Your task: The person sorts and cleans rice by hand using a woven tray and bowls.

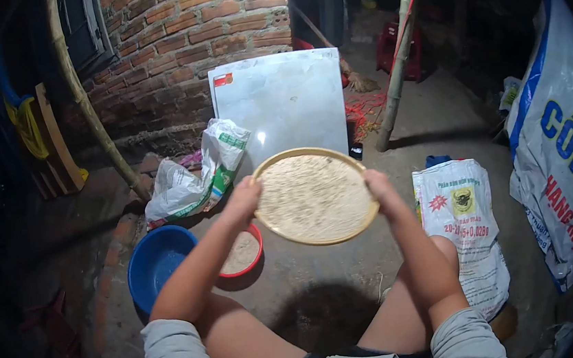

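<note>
Held out in front of me is a round, shallow winnowing basket [320,240] with a yellowish rim. Pale grain [312,194] covers its inside, blurred in places. My left hand [245,198] grips the rim at the left, and my right hand [381,192] grips it at the right. Both hands are closed on the edge, with the fingers mostly hidden beneath. Below my left forearm, a red basin [258,256] on the floor holds similar pale grain, partly covered by the arm. Beside it stands a blue basin [159,257], also partly hidden.
A white and green sack [219,161] slumps at the left. Behind the basket a pale panel [278,97] leans near a brick wall [196,29]. A printed sack [467,230] lies at right, near a large white-blue sack [560,152]. Bamboo poles [399,58] stand at the sides.
</note>
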`<state>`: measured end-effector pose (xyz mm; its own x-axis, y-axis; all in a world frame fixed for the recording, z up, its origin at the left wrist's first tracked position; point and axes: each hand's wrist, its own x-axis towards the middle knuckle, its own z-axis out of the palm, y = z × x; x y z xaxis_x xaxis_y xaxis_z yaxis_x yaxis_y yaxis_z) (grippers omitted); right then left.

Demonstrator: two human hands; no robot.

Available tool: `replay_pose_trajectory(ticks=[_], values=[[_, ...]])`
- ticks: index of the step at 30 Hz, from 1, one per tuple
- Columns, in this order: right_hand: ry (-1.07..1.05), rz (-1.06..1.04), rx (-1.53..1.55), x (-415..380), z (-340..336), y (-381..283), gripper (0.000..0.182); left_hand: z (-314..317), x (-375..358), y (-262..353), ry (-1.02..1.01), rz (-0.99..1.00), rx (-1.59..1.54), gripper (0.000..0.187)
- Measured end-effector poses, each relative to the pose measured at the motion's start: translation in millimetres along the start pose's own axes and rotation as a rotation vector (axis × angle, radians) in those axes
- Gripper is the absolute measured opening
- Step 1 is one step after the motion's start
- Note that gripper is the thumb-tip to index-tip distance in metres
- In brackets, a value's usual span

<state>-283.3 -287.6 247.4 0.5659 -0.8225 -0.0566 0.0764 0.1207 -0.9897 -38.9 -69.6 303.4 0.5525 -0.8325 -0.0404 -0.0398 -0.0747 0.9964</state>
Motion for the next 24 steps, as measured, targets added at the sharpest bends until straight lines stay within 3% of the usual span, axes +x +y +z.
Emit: replay_pose_trajectory(ticks=[2,6,8,11,12,16,18,20,21,22,24], values=[[-0.082,0.183,0.083,-15.3,-0.6,-44.1,0.028,27.5,-27.1,9.1,0.088,-0.092,-0.151,0.028],[-0.049,-0.076,-0.331,-14.6,27.8,-17.1,0.027,-16.8,-19.1,-16.3,0.024,-0.111,-0.112,0.026],[-0.030,0.003,-0.219,-12.5,37.6,-13.2,0.026,-19.3,-11.7,-3.7,0.039,-0.226,-0.245,0.028],[-0.026,0.065,-0.143,25.9,5.2,-1.8,0.022,14.6,13.5,-54.4,0.263,0.098,0.157,0.027],[-0.067,0.177,0.015,17.9,3.7,-15.2,0.021,41.3,-2.4,-27.6,0.278,0.037,-0.066,0.025],[0.117,-0.184,-0.396,14.7,23.3,12.6,0.028,-9.0,31.9,-43.3,0.004,-0.172,-0.168,0.024],[0.089,-0.154,-0.317,8.7,29.2,3.2,0.031,-8.5,37.1,-49.9,0.013,-0.187,-0.316,0.023],[0.033,-0.114,-0.378,35.6,-0.2,2.4,0.030,22.7,35.7,-76.1,0.202,0.060,-0.144,0.022],[-0.030,0.104,-0.152,35.8,-2.9,-11.4,0.029,50.1,19.9,-57.1,0.342,0.080,-0.095,0.022],[-0.066,0.207,-0.075,27.7,-2.2,-26.5,0.029,60.4,11.0,-43.6,0.319,-0.024,-0.300,0.023],[-0.011,-0.004,-0.289,45.7,-4.3,12.0,0.029,17.9,29.5,-61.2,0.192,-0.018,-0.079,0.025]])
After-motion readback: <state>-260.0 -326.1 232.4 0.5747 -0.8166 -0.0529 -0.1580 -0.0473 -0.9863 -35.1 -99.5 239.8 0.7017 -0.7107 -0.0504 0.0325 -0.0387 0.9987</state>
